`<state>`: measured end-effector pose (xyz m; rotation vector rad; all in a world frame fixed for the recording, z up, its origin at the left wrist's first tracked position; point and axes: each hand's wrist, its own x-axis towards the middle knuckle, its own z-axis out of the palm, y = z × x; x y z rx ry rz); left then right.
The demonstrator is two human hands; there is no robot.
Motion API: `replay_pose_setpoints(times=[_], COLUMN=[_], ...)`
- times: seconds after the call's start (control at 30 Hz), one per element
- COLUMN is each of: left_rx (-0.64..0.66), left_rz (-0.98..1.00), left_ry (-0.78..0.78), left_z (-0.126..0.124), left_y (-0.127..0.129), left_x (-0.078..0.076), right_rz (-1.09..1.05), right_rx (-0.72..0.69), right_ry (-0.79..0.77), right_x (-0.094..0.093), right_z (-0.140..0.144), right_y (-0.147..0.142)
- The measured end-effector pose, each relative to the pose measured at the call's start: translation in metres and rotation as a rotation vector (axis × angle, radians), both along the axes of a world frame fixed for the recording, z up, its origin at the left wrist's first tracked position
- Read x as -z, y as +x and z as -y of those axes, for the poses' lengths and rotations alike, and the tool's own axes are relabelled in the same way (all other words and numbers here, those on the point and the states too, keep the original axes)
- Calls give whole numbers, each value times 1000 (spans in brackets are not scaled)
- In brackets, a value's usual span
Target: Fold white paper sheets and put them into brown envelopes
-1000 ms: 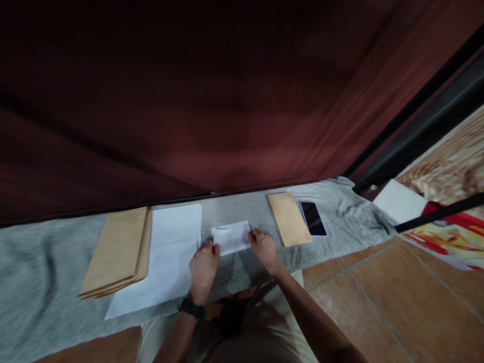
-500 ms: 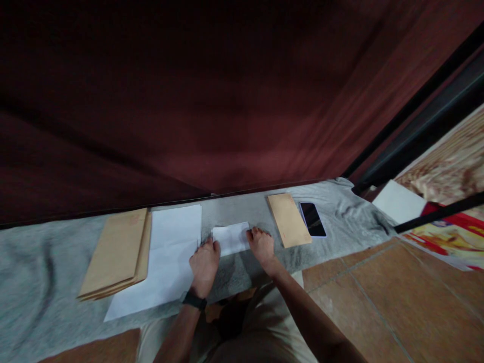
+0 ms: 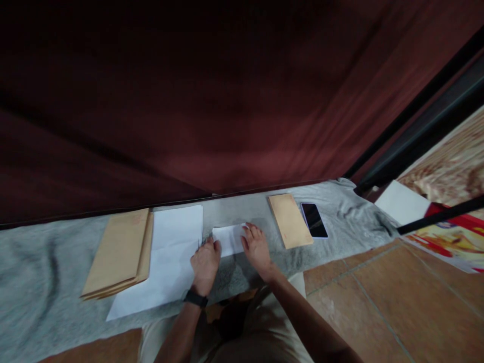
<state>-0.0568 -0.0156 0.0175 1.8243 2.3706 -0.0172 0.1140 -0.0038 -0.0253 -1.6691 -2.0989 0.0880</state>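
A small folded white paper [image 3: 229, 239] lies on the grey cloth in front of me. My left hand [image 3: 206, 259], a black band on its wrist, has its fingers curled and pinches the paper's left end. Over the right end rests my right hand [image 3: 257, 248], its fingers stretched out and touching the paper's surface. Just left of my left hand are large white sheets [image 3: 176, 252], creased across the middle. To the right of my right hand lies a brown envelope [image 3: 290, 222].
A stack of brown envelopes [image 3: 117, 252] partly covers the white sheets on the left. A phone [image 3: 314, 220] lies beside the single envelope. The grey cloth [image 3: 351, 217] covers a narrow surface against a dark red curtain [image 3: 234, 126]. Black bars [image 3: 423, 111] stand at the right.
My right hand has shifted slightly left onto the folded paper, and its curled fingers have straightened over the right end. My left hand stays at the left end.
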Motion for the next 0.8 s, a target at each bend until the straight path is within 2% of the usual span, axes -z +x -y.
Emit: replay_pose_setpoints(times=[0.07,0.13,0.33,0.4,0.47,0.6,0.63,0.73,0.8], left_rx=[-3,-4,-17,-1,79,353,386,410,406], left_rz=[3,11,0,-21,-13,114,134,152,151], left_ry=[-1,-3,10,73,179,343,359,354,350], left_z=[0,-1,0,2,4,7,8,10,11], left_y=[0,1,0,2,7,24,28,33,32], left_x=[1,1,0,1,6,28,36,56,64], right_rz=[-22,-18,26,27,30,51,58,64,29], right_rx=[-114,-166,-160,-153,-153,-171,-173,-176,-174], right_ry=[0,-33,-91,-88,-87,-91,-94,-101,-96], right_x=[5,10,16,16,15,16,17,19,19], right_z=[6,11,15,14,15,16,16,15,13], right_y=[-5,-8,-10,-10,-11,-11,-10,-8,-6])
